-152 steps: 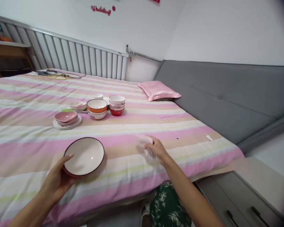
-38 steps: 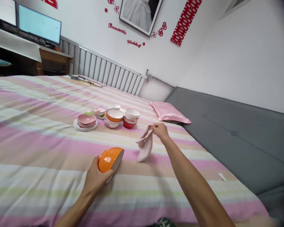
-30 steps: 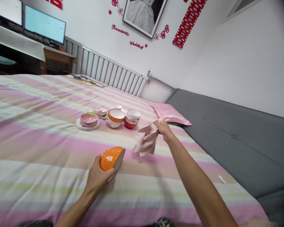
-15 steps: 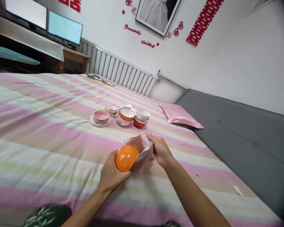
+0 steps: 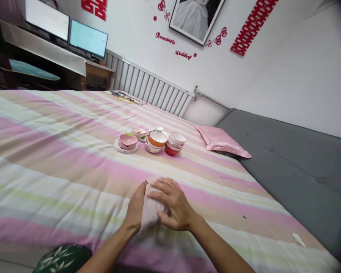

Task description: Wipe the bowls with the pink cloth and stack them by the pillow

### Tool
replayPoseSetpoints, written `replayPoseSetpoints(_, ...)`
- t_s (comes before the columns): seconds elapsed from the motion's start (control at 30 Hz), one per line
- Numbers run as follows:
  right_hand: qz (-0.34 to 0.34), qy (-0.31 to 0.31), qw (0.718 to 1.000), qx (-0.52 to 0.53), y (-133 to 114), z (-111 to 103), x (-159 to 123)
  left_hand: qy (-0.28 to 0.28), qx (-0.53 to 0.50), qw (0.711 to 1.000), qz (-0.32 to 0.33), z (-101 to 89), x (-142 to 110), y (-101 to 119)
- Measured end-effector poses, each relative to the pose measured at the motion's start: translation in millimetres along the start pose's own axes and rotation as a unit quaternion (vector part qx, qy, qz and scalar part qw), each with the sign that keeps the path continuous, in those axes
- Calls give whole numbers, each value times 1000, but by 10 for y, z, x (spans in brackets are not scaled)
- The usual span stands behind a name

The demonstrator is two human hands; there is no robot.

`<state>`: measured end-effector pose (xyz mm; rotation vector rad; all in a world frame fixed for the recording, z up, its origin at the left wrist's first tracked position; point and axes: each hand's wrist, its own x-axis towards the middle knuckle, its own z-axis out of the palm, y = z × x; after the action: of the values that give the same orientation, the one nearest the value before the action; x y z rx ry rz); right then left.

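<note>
We are holding both hands close together over the striped bed cover (image 5: 82,189), with a pale pink cloth (image 5: 150,212) standing between them. Our left hand (image 5: 135,207) is cupping the cloth's left side, its thumb edge showing near the top; its other fingers are hiding behind the cloth, so we cannot tell how tightly they are closing or on what. Our right hand (image 5: 172,206) is arching over the cloth from the other side, fingers spreading and bending lightly, thumb standing well apart from the forefinger. Its fingertips are resting against the cloth's face, and we are not seeing them pinch it. The cloth is covering whatever is lying beneath it, and we cannot make that out.

Just beyond the grip, an orange bowl (image 5: 157,141) with a dark rim is sitting upright on patterned white bowls (image 5: 153,148). Beside it, beyond the right hand, a stack of bowls (image 5: 175,144) is ending in red at its foot. Beyond the left hand, a pink bowl (image 5: 127,139) is resting on white plates (image 5: 118,146). Farther off past the right hand, a pink pillow (image 5: 221,140) is lying by the grey headboard (image 5: 287,155). Well to the right of the grip and nearer us, a small white scrap (image 5: 298,239) is lying on the cover.
</note>
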<state>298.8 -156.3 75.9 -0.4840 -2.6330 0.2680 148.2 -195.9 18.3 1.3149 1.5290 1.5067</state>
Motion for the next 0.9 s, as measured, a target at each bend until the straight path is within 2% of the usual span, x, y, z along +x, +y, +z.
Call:
replayPoseSetpoints(0.13, -21, 16, 1000, 2, 117, -19, 0, -70, -14, 996, 59, -26, 9, 51)
replayPoseSetpoints(0.27, -33, 87, 995, 23, 211, 11, -8, -97, -20, 991, 93, -56, -12, 112)
replayPoseSetpoints(0.43, 49, 168, 975, 134, 262, 40, -13, -126, -55, 987, 84, -64, -39, 137)
replayPoseSetpoints(0.67, 116, 218, 946, 208, 351, 51, 15, -121, -77, 987, 77, -67, -15, 64)
replayPoseSetpoints(0.77, 159, 249, 923, 246, 392, 144, 37, -101, -103, 987, 75, -81, -1, 73)
replayPoseSetpoints(0.9, 232, 298, 878, 295, 363, 371, 77, -94, -161, 980, 61, -90, -1, 48)
